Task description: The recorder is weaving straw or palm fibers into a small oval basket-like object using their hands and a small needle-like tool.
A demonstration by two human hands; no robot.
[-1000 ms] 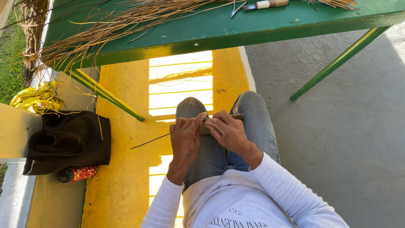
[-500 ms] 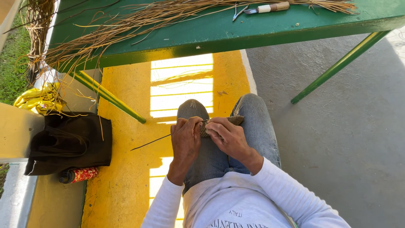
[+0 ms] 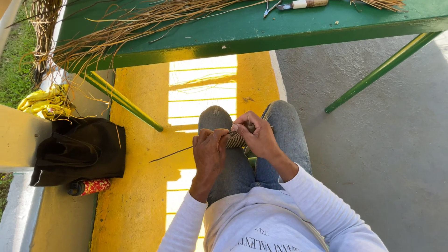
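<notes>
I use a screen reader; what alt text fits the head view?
Seated person's left hand and right hand grip a small woven bundle over their knees, a thin strand trailing left. A green table strewn with dried fibres stands ahead.

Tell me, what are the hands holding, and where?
Both hands pinch a small woven bundle over the knees: left hand at its left end, right hand at its right end.

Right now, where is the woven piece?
In the head view, the small woven piece sits over the knees, pinched between the left hand and right hand, below the green table.
</notes>
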